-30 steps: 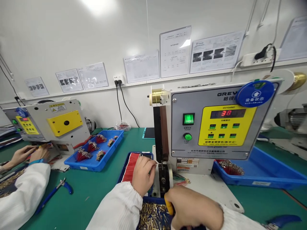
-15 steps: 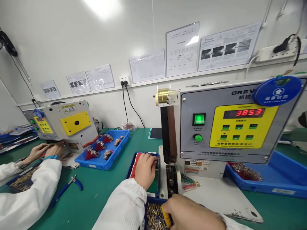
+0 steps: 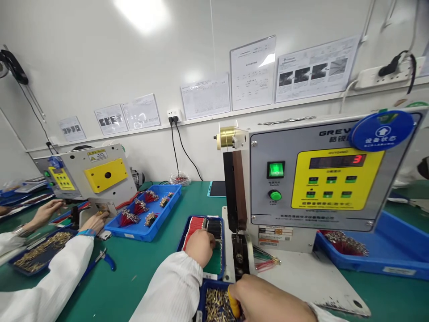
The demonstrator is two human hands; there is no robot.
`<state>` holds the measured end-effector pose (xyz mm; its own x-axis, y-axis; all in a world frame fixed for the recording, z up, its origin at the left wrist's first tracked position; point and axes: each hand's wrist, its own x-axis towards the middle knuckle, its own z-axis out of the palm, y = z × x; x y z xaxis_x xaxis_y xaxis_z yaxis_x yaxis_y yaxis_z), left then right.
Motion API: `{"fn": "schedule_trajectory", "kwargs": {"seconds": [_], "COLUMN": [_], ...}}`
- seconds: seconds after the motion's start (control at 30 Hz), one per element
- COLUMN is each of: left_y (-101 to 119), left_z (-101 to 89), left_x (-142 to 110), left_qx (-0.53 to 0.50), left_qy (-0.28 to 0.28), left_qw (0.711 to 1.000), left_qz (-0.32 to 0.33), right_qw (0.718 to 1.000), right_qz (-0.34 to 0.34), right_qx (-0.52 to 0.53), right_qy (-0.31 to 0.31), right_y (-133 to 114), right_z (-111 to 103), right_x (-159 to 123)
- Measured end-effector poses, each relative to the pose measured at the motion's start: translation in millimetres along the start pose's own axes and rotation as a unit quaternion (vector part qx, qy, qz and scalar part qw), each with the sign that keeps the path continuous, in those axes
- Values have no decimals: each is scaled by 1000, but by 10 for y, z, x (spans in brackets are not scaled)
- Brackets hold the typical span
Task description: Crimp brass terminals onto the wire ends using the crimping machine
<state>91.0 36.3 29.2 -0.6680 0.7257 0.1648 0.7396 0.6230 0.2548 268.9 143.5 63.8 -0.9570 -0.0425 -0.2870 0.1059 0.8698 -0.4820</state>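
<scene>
My left hand (image 3: 200, 247) is over a dark blue tray (image 3: 201, 219) of cut wires, with its fingertips on the black and red bundles. I cannot tell whether it holds a wire. My right hand (image 3: 264, 299) grips a yellow-handled tool (image 3: 233, 303), mostly hidden in my fist, above a blue tray of loose brass terminals (image 3: 217, 306). The jaw of a grey bench machine (image 3: 240, 257) with a yellow control panel stands between my hands, just right of the wire tray. Short coloured wires (image 3: 264, 260) lie on its white base plate.
A co-worker's hands (image 3: 95, 221) work at a similar machine (image 3: 90, 172) on the left, by a tray of brass terminals (image 3: 42, 252) and blue-handled pliers (image 3: 100, 261). A blue tray of wire bundles (image 3: 125, 235) sits mid-bench. Another blue tray (image 3: 368, 264) stands at right.
My left hand has moved from beside the machine jaw back over the wire tray, uncovering the black wires. The co-worker's hands have separated, and the view has shifted slightly.
</scene>
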Motion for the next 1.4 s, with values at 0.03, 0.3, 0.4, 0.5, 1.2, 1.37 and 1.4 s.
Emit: {"fn": "schedule_trajectory", "kwargs": {"seconds": [0.03,0.3,0.4,0.5,1.2,1.37,1.4], "left_y": [3,29,26,-1,-57,-50,-42], "left_z": [-10,-58,-46,-23,153,117,108], "left_x": [-2,-15,-8,18,173,132,120], "left_qx": [0,0,-5,-12,-17,-51,-62], "left_qy": [-11,-31,-22,-5,90,115,124], "left_qw": [1000,999,1000,1000,996,992,990], "left_qz": [-4,-9,-7,-12,-9,11,20], "right_qw": [1000,999,999,999,999,998,998], "right_qz": [0,-42,-47,-23,-41,-45,-42], "right_qx": [-2,1,5,26,-5,37,51], "right_qy": [2,-1,1,-2,19,32,24], "right_y": [1,12,15,18,-50,-37,-33], "right_z": [9,18,-1,-6,-145,-160,-154], "right_x": [3,23,7,-17,-102,-103,-97]}}
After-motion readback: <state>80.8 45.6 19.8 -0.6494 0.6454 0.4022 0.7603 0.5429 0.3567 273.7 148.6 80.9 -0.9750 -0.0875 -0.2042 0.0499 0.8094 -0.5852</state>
